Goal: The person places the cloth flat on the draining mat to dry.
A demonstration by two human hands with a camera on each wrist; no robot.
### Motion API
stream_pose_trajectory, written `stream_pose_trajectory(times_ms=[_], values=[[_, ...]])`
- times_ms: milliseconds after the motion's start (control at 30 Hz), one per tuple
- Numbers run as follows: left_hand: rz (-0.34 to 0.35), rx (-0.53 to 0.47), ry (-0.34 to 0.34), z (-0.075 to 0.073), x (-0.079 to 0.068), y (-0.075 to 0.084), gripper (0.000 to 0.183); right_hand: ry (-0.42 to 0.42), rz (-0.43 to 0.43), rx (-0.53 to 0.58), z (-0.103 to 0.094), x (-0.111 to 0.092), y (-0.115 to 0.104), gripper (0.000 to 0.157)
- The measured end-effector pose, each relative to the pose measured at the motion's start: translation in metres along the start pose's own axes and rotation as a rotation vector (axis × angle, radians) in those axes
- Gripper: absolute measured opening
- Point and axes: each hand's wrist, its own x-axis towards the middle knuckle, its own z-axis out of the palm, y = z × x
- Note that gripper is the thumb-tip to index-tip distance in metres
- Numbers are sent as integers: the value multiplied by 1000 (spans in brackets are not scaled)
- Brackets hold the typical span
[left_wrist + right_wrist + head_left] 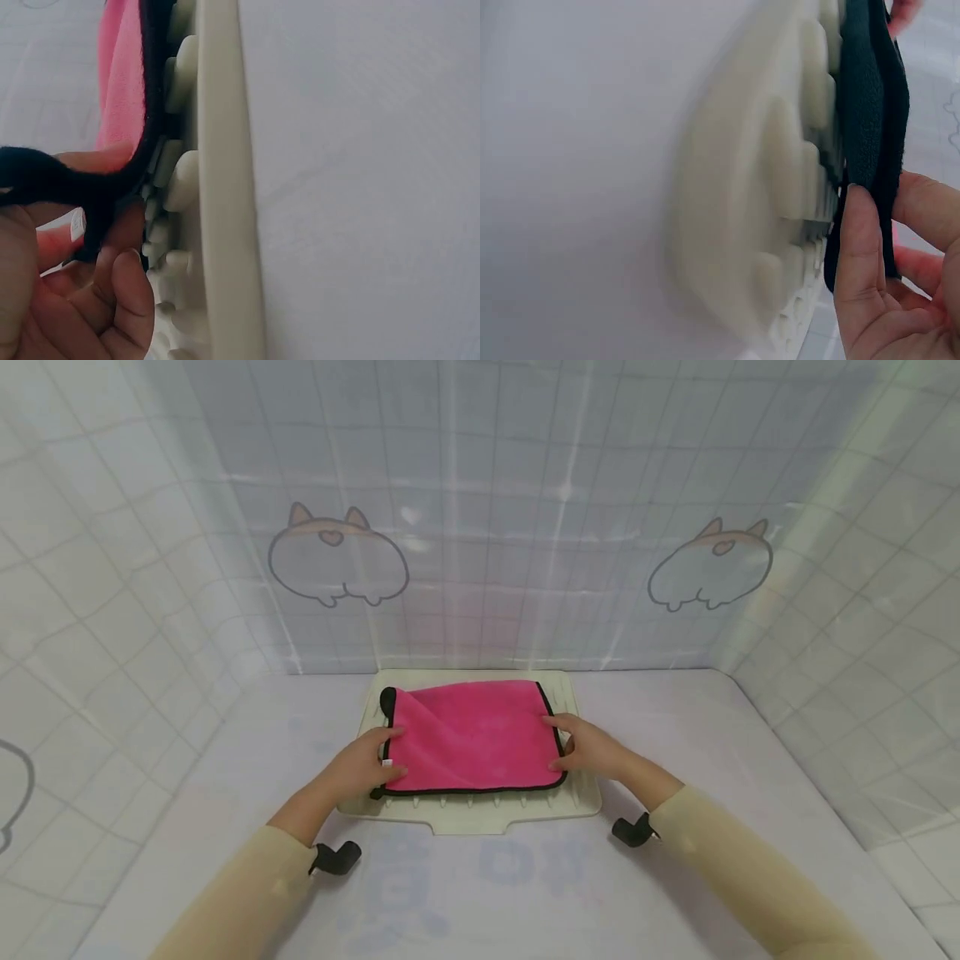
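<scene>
A pink towel with black edging spans a cream dish drainer tray that has upright pegs. My left hand pinches its left edge, beside a small white label. In the left wrist view, a black loop at the towel's corner crosses over the fingers. My right hand pinches the right edge between thumb and fingers. The right wrist view shows the towel's dark green underside close over the pegs. Between my hands the towel is spread almost flat, with soft creases toward the left.
The tray rests on a white table with faint bluish prints, close to the back wall. White grid-patterned sheets line the back and both sides, with cartoon animal drawings on the back. Small black devices are strapped at both wrists.
</scene>
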Motion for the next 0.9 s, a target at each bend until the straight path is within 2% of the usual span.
stream_pose_trajectory(times_ms=[333,667,900], values=[[17,49,-89,0,-5,-3,83,44,19,-26,12,-21,0,91],[-18,47,-170,-3,-10,-4,88,18,-30,-131,22,-23,0,91],[-41,52,-210,-6,-15,-3,92,-23,-34,-147,23,-25,-3,91]])
